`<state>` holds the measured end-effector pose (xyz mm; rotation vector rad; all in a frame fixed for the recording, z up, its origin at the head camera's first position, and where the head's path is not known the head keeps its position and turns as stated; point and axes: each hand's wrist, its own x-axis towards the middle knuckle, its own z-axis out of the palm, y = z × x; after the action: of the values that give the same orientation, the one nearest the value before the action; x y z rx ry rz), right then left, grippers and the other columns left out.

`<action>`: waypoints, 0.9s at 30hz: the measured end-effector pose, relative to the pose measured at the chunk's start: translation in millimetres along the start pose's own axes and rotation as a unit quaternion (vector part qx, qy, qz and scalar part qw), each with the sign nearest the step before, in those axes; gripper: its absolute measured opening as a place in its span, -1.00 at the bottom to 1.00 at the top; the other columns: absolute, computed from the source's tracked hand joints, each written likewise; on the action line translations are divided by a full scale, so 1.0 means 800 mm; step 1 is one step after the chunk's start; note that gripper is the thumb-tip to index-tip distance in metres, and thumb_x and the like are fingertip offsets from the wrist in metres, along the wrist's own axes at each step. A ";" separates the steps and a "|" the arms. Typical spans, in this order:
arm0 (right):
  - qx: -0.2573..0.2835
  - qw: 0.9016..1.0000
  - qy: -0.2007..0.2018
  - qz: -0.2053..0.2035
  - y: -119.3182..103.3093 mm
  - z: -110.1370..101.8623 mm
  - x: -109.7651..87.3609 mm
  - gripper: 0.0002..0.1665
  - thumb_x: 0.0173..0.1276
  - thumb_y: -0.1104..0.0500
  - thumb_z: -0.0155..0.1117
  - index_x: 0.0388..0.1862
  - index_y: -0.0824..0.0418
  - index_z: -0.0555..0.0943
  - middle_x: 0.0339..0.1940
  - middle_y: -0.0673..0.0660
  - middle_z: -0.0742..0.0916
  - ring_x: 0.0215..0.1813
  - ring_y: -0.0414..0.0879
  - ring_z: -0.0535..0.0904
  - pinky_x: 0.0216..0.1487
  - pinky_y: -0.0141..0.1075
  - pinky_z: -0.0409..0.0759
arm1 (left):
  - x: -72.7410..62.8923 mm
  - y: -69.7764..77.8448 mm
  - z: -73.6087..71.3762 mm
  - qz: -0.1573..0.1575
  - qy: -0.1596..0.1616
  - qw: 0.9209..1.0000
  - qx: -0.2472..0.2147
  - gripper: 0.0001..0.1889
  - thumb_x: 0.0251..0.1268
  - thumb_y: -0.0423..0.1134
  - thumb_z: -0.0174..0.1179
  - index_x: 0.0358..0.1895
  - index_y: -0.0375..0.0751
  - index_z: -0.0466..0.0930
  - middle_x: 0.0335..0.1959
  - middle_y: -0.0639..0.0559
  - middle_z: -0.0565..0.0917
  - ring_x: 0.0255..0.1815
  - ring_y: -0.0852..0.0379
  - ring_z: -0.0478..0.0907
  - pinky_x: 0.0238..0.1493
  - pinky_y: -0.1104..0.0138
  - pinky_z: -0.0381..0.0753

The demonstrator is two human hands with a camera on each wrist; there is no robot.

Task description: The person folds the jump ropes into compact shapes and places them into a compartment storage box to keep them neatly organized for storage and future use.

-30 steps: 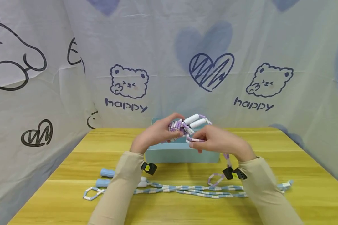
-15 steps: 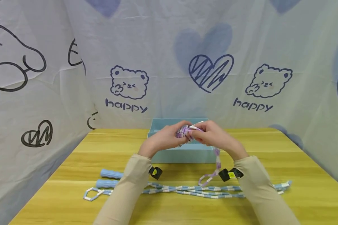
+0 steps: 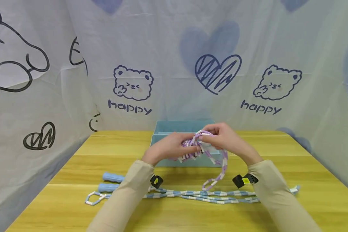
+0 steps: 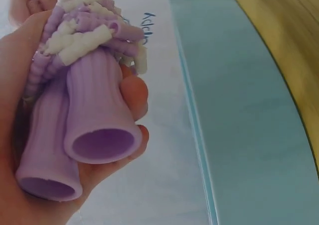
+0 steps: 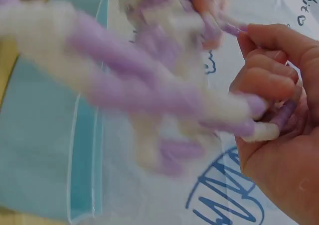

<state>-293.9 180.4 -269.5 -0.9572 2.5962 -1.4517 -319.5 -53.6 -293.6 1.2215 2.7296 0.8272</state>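
Observation:
My left hand (image 3: 167, 148) grips a purple-and-white beaded jump rope (image 3: 225, 162), its coils bunched round the handles. In the left wrist view, two purple handles (image 4: 99, 105) lie side by side in the palm, hollow ends facing the camera. My right hand (image 3: 229, 137), just beside the left, holds a beaded strand; in the right wrist view, curled fingers (image 5: 269, 75) close round it. A length of the strand arcs down below the right hand and ends in a small loop (image 3: 210, 184) near the blue rope. The strand is blurred in the right wrist view.
Behind the hands stands a light blue box (image 3: 165, 163), uncovered at the top. Across the front of the wooden table (image 3: 104, 158) stretches a blue-and-white beaded jump rope (image 3: 177, 194), its blue handles (image 3: 108, 187) at the left. A printed curtain (image 3: 174, 64) hangs behind.
The hands came together over the bundle, then parted slightly as the right hand drew up a strand. White handle ends seen earlier are now hidden. The hanging loop shifted left.

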 end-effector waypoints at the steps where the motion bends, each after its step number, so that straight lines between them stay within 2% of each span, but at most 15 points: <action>1: -0.011 1.000 0.008 0.003 0.000 -0.003 -0.002 -0.78 0.40 0.06 0.31 -0.16 0.18 0.70 -0.67 0.12 0.47 -0.68 -0.12 0.26 -0.65 -0.32 0.29 | -0.001 -0.001 0.001 0.004 -0.003 1.000 0.005 -0.50 0.37 0.26 0.09 0.30 0.24 0.45 -0.24 0.24 0.63 -0.42 0.20 0.57 -0.32 0.29 0.60; 4: -0.050 0.999 0.016 0.002 0.000 -0.011 -0.005 -0.78 0.35 0.05 0.37 -0.18 0.16 0.72 -0.53 0.14 0.63 -0.56 -0.10 0.38 -0.54 -0.32 0.42 | -0.002 -0.004 0.002 0.016 -0.004 1.000 0.013 -0.65 0.40 0.21 0.08 0.12 0.23 0.51 -0.29 0.22 0.61 -0.45 0.19 0.55 -0.38 0.28 0.59; 6: -0.078 0.997 0.012 -0.002 0.000 -0.015 -0.007 -0.78 0.31 0.04 0.40 -0.19 0.16 0.73 -0.46 0.14 0.67 -0.51 -0.09 0.40 -0.49 -0.32 0.43 | -0.003 -0.006 0.002 0.020 -0.003 1.000 0.018 -0.77 0.41 0.16 0.10 -0.02 0.22 0.50 -0.32 0.20 0.59 -0.47 0.19 0.54 -0.42 0.28 0.58; 12: -0.129 0.992 -0.002 -0.007 0.006 -0.023 -0.011 -0.80 0.31 0.03 0.41 -0.18 0.09 0.74 -0.60 0.04 0.56 -0.57 -0.13 0.30 -0.53 -0.33 0.31 | -0.006 -0.013 0.004 0.028 -0.027 0.999 0.026 -0.86 0.38 0.00 0.13 -0.06 0.22 0.50 -0.36 0.21 0.59 -0.50 0.21 0.52 -0.47 0.33 0.56; 16: -0.153 0.988 -0.008 -0.021 0.013 -0.026 -0.012 -0.82 0.38 0.01 0.33 -0.12 0.03 0.72 -0.37 -0.03 0.69 -0.42 -0.10 0.48 -0.37 -0.29 0.51 | -0.009 -0.014 0.006 0.044 -0.037 0.997 0.050 -0.85 0.37 -0.04 0.10 -0.05 0.21 0.48 -0.43 0.21 0.57 -0.57 0.23 0.45 -0.53 0.34 0.46; 20: -0.164 0.986 -0.013 -0.031 0.020 -0.029 -0.013 -0.78 0.45 0.08 0.24 0.02 0.02 0.68 -0.10 -0.05 0.72 -0.13 -0.13 0.62 -0.05 -0.20 0.63 | -0.013 -0.014 0.009 0.038 -0.040 0.996 0.065 -0.84 0.39 -0.02 0.09 -0.02 0.25 0.48 -0.50 0.21 0.54 -0.63 0.25 0.37 -0.59 0.35 0.35; 24: -0.166 0.985 -0.001 -0.037 0.026 -0.033 -0.014 -0.73 0.45 0.16 0.23 0.09 0.09 0.65 -0.01 0.01 0.71 0.00 -0.09 0.63 0.05 -0.13 0.60 | -0.015 -0.015 0.015 0.044 -0.023 0.994 0.093 -0.83 0.36 -0.02 0.09 -0.03 0.26 0.49 -0.56 0.21 0.50 -0.66 0.27 0.33 -0.63 0.35 0.28; 27: -0.185 0.982 0.025 -0.031 0.030 -0.034 -0.013 -0.72 0.40 0.11 0.30 0.06 0.10 0.67 -0.04 0.00 0.72 -0.02 -0.09 0.63 0.03 -0.12 0.61 | -0.014 -0.018 0.020 0.073 0.012 0.988 0.138 -0.82 0.33 -0.02 0.08 -0.04 0.25 0.51 -0.57 0.22 0.45 -0.63 0.28 0.32 -0.61 0.37 0.27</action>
<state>-305.4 216.0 -275.0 -1.0502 2.9630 -1.0322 -318.0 -62.1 -316.1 1.4832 2.8750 0.4859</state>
